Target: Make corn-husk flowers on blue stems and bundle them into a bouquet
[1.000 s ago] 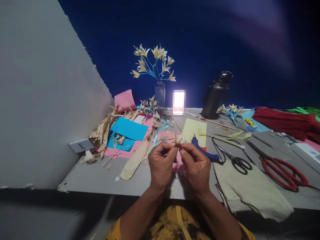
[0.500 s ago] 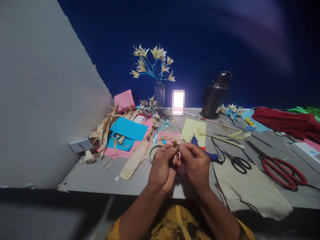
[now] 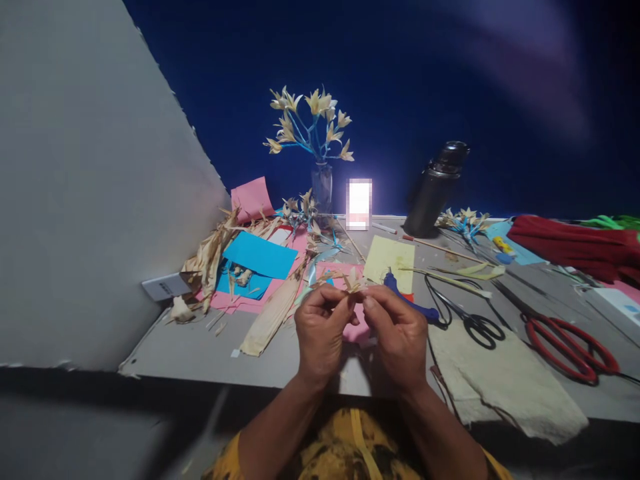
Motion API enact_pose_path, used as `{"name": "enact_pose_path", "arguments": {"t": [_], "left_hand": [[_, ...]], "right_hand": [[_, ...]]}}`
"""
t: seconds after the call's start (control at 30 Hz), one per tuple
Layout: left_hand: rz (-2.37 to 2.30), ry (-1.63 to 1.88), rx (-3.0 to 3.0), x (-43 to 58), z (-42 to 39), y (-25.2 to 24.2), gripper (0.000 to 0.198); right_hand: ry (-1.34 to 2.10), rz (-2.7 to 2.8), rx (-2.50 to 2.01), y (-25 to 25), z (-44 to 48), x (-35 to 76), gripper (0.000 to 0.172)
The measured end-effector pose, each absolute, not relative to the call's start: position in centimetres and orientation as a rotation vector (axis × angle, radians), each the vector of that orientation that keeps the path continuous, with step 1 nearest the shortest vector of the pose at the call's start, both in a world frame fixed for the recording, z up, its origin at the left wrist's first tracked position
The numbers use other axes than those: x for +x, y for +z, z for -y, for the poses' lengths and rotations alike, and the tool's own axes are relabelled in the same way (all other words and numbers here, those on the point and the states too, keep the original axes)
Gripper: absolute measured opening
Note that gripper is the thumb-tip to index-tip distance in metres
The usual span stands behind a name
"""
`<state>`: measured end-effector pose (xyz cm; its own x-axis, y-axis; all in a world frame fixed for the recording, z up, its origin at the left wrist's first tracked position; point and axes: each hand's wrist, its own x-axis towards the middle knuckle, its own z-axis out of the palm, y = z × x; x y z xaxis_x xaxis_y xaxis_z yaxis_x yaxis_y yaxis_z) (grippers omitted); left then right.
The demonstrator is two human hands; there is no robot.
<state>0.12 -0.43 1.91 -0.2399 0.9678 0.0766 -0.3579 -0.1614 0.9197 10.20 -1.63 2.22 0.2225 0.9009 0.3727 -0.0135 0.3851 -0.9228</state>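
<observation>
My left hand (image 3: 320, 330) and my right hand (image 3: 397, 333) are raised together over the near edge of the grey table (image 3: 200, 353). Both pinch a small cream husk flower (image 3: 353, 283) between thumbs and fingertips, its petals pointing up. Under the hands lies a pink paper scrap (image 3: 356, 331). A blue glue gun (image 3: 407, 300) lies just right of my right hand. A long dried husk strip (image 3: 273, 317) lies to the left of my left hand.
At the back stand a glass vase of husk flowers (image 3: 315, 133), a lit screen (image 3: 359, 203) and a dark flask (image 3: 436, 188). Blue paper (image 3: 260, 257), black scissors (image 3: 465, 313), red scissors (image 3: 565, 337), a beige cloth (image 3: 505, 380) and red fabric (image 3: 575, 243) lie around.
Both hands kept turning the small husk flower between the fingertips; it dipped between the hands half a second ago and now stands up above them again. The view shifted slightly.
</observation>
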Motion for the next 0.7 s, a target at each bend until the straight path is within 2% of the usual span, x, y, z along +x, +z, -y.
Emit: {"name": "enact_pose_path", "arguments": {"t": [0.17, 0.33, 0.7], "left_hand": [[-1.044, 1.653, 0.899, 0.17, 0.61, 2.24, 0.023], [-1.202, 1.667, 1.060, 0.39, 0.90, 2.15, 0.016], [-0.893, 1.514, 1.111, -0.48, 1.21, 2.71, 0.012]], "right_hand": [[0.714, 1.217, -1.057, 2.67, 1.95, 10.20, 0.003], [0.661, 1.197, -1.135, 2.78, 1.80, 10.17, 0.004], [0.745, 1.116, -1.010, 2.45, 1.80, 10.67, 0.011]]}}
